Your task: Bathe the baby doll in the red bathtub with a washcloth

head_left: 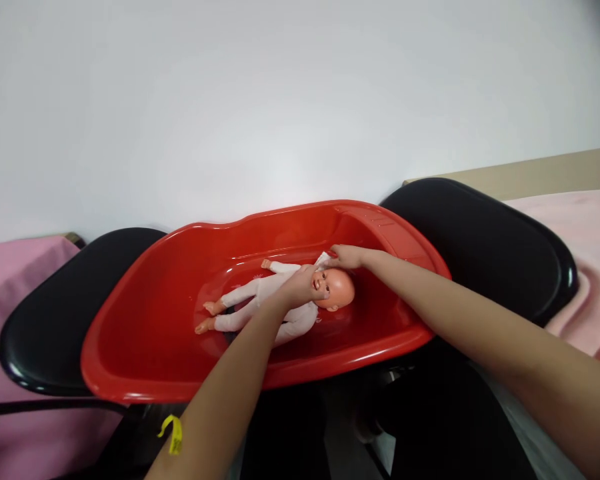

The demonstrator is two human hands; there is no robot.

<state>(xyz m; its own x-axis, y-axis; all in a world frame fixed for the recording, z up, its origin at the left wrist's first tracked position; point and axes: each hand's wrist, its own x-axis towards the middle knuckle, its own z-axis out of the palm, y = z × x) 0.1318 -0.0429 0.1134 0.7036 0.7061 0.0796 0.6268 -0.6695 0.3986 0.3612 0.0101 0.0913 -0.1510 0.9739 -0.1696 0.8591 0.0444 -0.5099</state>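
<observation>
Nearest to the camera are your two forearms (pixel 240 380), and on the left one you wear a yellow band (pixel 175 435). They reach forward into a red tub (pixel 140 327), where a doll (pixel 275 285) in white clothes lies on its back, its feet toward the left and its bare head toward the right. Your left hand (pixel 300 285) rests at the chin of the doll; its fingers are partly hidden, so you cannot tell if they grip. Your right hand (pixel 346 256), at the far side of the head, has its fingers closed on a small white cloth (pixel 323 260). Black panels (pixel 470 247) stand at left and right of the tub, and behind is a white wall (pixel 280 107).
</observation>
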